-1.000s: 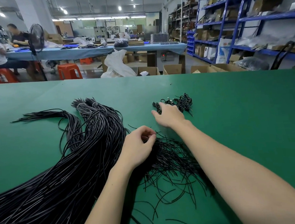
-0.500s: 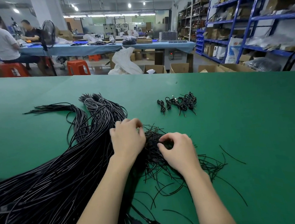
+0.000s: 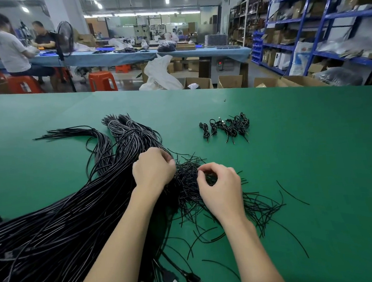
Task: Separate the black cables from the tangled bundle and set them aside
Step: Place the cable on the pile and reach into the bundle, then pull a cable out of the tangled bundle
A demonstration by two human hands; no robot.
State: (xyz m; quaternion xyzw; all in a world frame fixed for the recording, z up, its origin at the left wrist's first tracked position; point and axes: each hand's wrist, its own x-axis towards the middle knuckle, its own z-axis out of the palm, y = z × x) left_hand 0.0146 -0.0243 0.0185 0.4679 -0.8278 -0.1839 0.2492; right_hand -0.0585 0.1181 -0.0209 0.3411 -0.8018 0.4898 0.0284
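Observation:
A large bundle of long black cables (image 3: pixel 59 224) sweeps across the left of the green table (image 3: pixel 316 152), with USB plugs (image 3: pixel 183 280) at its near end. A tangle of thin black cable ends (image 3: pixel 186 179) lies in the middle. My left hand (image 3: pixel 152 167) has its fingers curled on cables at the tangle's left edge. My right hand (image 3: pixel 220 185) pinches strands at the tangle's right side. A small pile of short coiled black cables (image 3: pixel 226 127) sits apart, farther back on the right.
Loose thin strands (image 3: pixel 291 193) fan out to the right of my right hand. Beyond the table's far edge are cardboard boxes (image 3: pixel 200 82), blue shelving (image 3: pixel 328 27) and a blue worktable (image 3: pixel 115 58) with two people seated.
My right hand came back from the small coiled pile to the tangle and now pinches strands there. My left hand shifted slightly up along the tangle's left edge.

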